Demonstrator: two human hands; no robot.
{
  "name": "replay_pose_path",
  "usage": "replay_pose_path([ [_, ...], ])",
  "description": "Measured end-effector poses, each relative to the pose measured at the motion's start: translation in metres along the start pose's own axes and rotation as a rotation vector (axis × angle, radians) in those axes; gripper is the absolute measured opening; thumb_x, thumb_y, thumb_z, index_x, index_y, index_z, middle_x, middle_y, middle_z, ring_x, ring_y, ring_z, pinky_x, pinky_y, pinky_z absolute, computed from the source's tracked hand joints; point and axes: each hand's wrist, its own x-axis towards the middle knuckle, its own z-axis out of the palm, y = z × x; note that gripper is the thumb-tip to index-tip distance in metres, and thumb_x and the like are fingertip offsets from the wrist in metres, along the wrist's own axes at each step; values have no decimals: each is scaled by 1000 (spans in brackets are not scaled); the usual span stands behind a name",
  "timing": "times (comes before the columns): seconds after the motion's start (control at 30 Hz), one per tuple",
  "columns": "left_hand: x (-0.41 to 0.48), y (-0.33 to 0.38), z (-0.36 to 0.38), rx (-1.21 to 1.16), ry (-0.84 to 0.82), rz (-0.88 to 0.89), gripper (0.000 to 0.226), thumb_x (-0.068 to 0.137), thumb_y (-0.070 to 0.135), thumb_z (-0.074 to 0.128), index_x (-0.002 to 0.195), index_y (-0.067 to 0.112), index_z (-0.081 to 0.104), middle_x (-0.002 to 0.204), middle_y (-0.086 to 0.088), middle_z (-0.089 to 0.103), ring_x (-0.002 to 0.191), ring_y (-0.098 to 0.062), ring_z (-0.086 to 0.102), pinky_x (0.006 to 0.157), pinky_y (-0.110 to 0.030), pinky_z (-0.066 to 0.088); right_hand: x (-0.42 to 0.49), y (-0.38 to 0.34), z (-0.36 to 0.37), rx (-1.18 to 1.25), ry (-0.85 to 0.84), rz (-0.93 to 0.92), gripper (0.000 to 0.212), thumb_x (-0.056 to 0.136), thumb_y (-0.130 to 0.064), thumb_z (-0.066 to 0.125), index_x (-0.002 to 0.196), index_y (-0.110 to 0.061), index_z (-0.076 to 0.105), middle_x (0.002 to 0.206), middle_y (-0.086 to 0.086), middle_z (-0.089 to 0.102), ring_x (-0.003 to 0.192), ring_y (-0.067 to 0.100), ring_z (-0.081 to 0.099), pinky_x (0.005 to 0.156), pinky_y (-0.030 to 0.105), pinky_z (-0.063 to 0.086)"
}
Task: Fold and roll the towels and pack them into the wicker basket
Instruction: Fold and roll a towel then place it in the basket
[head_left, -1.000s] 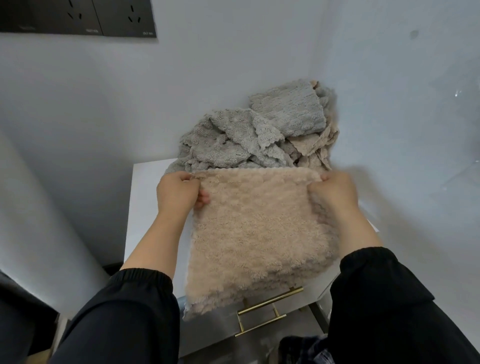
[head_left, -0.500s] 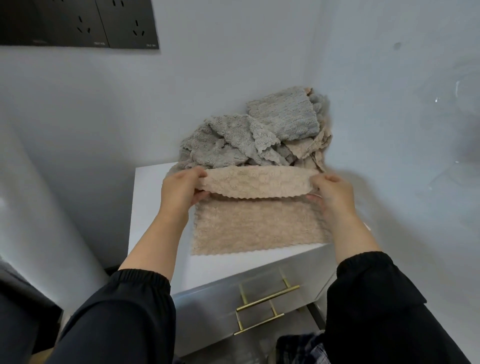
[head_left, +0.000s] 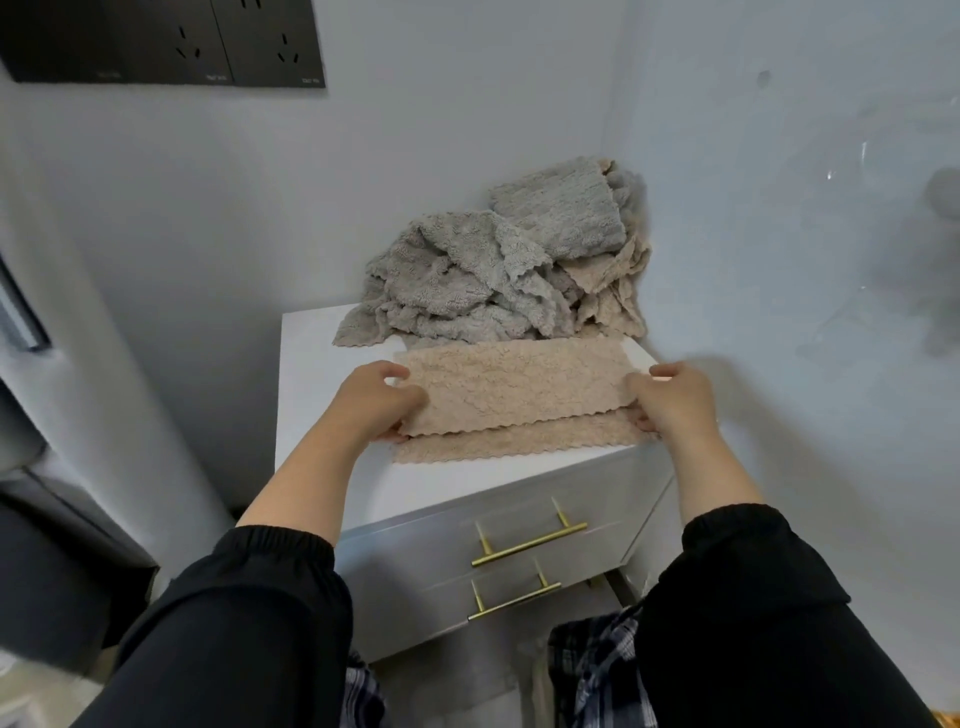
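The folded beige fleece towel (head_left: 514, 395) lies flat on the white cabinet top (head_left: 322, 364). Its long axis runs from 9 to 3 o'clock. The left hand (head_left: 376, 402) pinches its 9 o'clock end and the right hand (head_left: 675, 402) its 3 o'clock end.

White cabinet (head_left: 322, 364) bears beige towel (head_left: 514, 389), towel pile (head_left: 483, 280)

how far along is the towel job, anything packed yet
Early. Done: the fluffy beige towel lies folded over once on the white drawer cabinet. In hand: the left hand and right hand pinch its ends. Left: rolling it, then the crumpled pile of grey and beige towels behind it; no wicker basket or rolled towel is in view.
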Motion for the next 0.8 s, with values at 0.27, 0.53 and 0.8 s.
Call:
replay_pose_path([
  [0.27, -3, 1, -2, -135, 126, 146, 42, 88, -6, 46, 124, 14, 54, 65, -6, 49, 53, -18, 59, 66, -36, 60, -14, -2, -3, 72, 156, -195, 31, 77, 4, 48, 97, -15, 60, 84, 5, 57, 74, 34, 63, 71, 44, 55],
  [0.53, -1, -13, -2, 320, 87, 157, 41, 84, 0, 51, 121, 15, 58, 107, -14, 63, 86, -28, 65, 77, -39, 57, -19, 15, -8, -228, 14, -174, 23, 77, -5, 54, 86, 13, 66, 77, 30, 62, 58, 26, 49, 58, 34, 42],
  [0.8, 1, -11, -5, 309, 116, 230, 38, 83, -2, 55, 118, 13, 61, 79, -4, 56, 77, -26, 62, 71, -37, 56, -16, 12, -12, -112, 178, -207, 22, 73, -7, 55, 79, 13, 64, 76, 34, 59, 57, 21, 44, 54, 36, 45],
])
